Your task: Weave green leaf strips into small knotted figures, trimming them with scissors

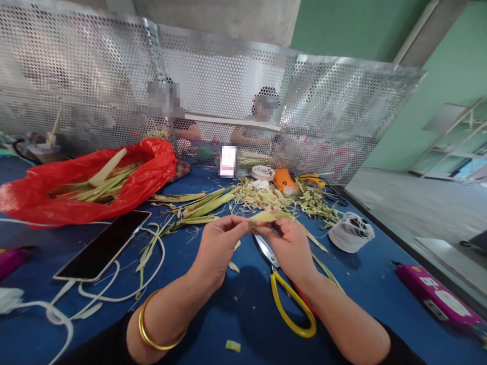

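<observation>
Left hand: the left hand (pixel 218 243) is closed, thumb and fingertips pinched on the left end of a pale green leaf strip (pixel 266 217); a gold bangle (pixel 152 334) sits on that wrist.
Right hand: the right hand (pixel 287 246) is curled shut, gripping the same strip from the other side.
Leaf strip: held between both hands, raised above the blue table (pixel 373 284), roughly level and in the middle of the view.
Scissors: yellow-handled scissors (pixel 283 299) lie on the table under the right hand and wrist, blades pointing away from the person.
Leaf pile: loose leaves and shreds (pixel 266 197) lie just beyond the hands.
Left side: a red plastic bag (pixel 152 172) holds more leaves; a phone (pixel 104 246) lies face up near it, with a white cable (pixel 114 294) looped beside it.
Right side: a spool of white thread (pixel 350 232) stands near the right hand; a pink box (pixel 437 296) lies by the table edge.
Far edge: a perforated metal screen (pixel 228 76) stands along the table; two people sit behind it.
</observation>
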Tool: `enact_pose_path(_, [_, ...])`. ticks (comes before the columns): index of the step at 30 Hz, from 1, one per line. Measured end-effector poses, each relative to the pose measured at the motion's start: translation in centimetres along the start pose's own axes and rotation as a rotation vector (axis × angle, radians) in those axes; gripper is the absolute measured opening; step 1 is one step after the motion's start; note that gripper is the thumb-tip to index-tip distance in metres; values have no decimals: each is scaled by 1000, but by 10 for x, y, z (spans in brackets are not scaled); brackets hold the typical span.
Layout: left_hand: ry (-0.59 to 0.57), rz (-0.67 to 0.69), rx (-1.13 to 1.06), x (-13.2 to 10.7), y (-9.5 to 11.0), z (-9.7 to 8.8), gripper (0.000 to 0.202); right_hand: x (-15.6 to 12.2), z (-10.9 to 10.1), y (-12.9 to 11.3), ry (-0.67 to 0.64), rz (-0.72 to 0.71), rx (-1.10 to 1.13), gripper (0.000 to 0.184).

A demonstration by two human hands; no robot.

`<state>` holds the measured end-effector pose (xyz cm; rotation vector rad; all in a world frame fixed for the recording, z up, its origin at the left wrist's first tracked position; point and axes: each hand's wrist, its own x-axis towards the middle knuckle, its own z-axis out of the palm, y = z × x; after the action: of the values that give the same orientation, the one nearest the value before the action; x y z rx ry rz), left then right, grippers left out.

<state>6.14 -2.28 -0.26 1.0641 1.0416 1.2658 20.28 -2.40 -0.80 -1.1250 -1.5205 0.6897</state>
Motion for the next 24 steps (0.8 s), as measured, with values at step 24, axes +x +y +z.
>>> enact_pose_path(24, [-52, -60, 3, 3, 2, -1, 15, -3, -1, 3, 26, -171, -85, 6])
